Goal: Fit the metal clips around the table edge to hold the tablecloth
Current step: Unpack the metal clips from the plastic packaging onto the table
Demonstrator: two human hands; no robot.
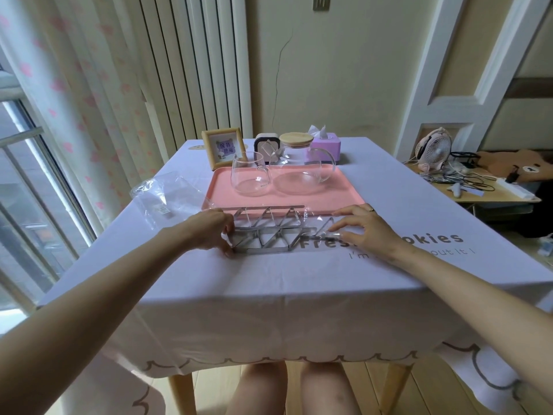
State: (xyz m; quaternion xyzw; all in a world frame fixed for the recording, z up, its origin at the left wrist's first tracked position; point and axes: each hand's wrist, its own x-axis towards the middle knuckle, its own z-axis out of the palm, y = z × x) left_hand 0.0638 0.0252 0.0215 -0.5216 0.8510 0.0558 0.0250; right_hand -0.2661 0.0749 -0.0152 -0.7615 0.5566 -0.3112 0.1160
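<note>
Metal clips (pixel 266 232) between both hands (pixel 209 232) (pixel 363 232)

Silver metal clips (pixel 266 232), each bent into a triangle, lie flat in two touching rows mid-way across the pale lilac tablecloth (pixel 269 295), which hangs unclipped over the near edge with a scalloped brown hem.

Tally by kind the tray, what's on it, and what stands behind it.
Glass vessels: 2 (cup, lidded jug)
Pink tray: 1
Picture frame: 1
Tissue box: 1
Small white gadget: 1
Total: 6
</note>
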